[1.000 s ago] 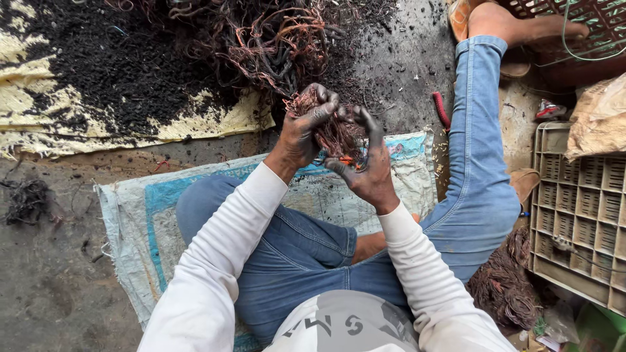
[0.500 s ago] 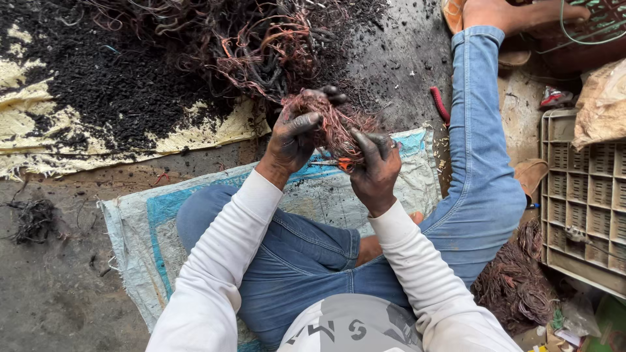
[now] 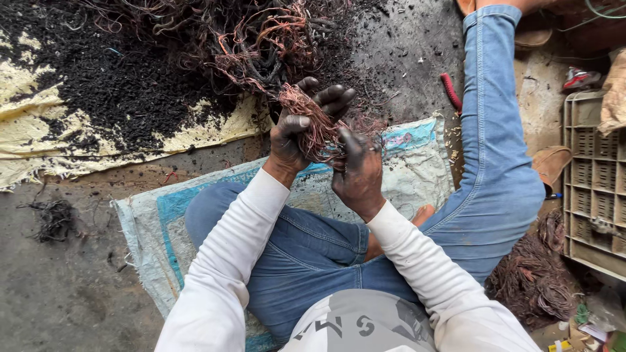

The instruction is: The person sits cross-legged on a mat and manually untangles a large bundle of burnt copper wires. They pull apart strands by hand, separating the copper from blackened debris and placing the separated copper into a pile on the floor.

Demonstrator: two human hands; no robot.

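You lifted your left hand [image 3: 297, 133] higher and opened its fingers [image 3: 329, 98], which a second ago were curled over the bundle of copper wire [image 3: 313, 120]. Your right hand [image 3: 357, 171] slid lower and nearer you, so the bundle stood more upright between your hands and looked tighter than before.

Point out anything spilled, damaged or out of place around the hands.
Black gritty debris is spilled over the yellow sheet and the ground. The wire tangle looks charred. Both hands, left and right, are blackened, clutching a copper wire bundle.
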